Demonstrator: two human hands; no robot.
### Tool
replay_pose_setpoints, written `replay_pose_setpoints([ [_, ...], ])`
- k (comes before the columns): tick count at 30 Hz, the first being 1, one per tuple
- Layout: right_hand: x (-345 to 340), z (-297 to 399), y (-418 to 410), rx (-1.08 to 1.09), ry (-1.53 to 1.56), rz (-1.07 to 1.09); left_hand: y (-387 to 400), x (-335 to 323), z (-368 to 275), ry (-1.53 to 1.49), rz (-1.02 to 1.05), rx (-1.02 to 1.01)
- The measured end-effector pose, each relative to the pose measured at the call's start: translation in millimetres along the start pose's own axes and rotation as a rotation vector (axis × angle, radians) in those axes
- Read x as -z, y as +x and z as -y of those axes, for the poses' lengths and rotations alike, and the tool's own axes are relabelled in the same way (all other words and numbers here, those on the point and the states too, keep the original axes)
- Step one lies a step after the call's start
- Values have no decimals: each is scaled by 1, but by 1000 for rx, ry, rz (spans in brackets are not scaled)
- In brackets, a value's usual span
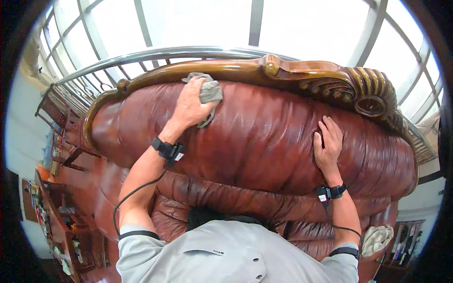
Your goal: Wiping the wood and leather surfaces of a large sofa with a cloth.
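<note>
A red-brown leather sofa backrest (254, 141) stretches across the view before me. Along its top runs a glossy carved wooden frame (230, 68), with a fluted scroll at the right. My left hand (191, 104) grips a crumpled grey-green cloth (211, 91) against the upper leather, just below the wooden rail. Part of the cloth is hidden under the palm. Farther right, my right hand (328, 146) rests on the leather with nothing in it, its thumb apart from the fingers. Below the backrest, the leather seat (171, 212) is partly covered by my body.
Behind the sofa, a metal railing (159, 53) curves in front of tall windows (308, 28). A dark wooden chair (72, 131) stands at the left, above a cluttered wooden shelf unit (53, 215). A pale bunched cloth (378, 240) lies at lower right, near a dark rack (405, 244). Cables hang from both wrist straps.
</note>
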State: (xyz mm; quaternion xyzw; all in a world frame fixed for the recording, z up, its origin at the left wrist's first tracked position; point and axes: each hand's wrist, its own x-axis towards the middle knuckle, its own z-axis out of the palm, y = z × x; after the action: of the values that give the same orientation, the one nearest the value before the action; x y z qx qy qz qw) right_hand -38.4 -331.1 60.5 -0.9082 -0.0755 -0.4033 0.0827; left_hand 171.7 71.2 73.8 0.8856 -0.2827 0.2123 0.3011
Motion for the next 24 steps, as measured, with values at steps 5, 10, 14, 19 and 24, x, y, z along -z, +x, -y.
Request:
replay_pose_setpoints([
  [5,-4,2,1,4,14,-18,0,-25,-66,-44,40,-183],
  [10,-2,0,-1,-4,11,-10,-2,-46,-136,-198,95,-325],
  [14,-3,0,-1,-2,16,2,-22,-51,-176,-129,79,-497],
  [19,-2,-3,-2,10,16,9,-19,-40,-148,-165,28,-410],
  [24,-2,-5,-3,11,15,9,-11,-12,-84,77,-110,-219],
])
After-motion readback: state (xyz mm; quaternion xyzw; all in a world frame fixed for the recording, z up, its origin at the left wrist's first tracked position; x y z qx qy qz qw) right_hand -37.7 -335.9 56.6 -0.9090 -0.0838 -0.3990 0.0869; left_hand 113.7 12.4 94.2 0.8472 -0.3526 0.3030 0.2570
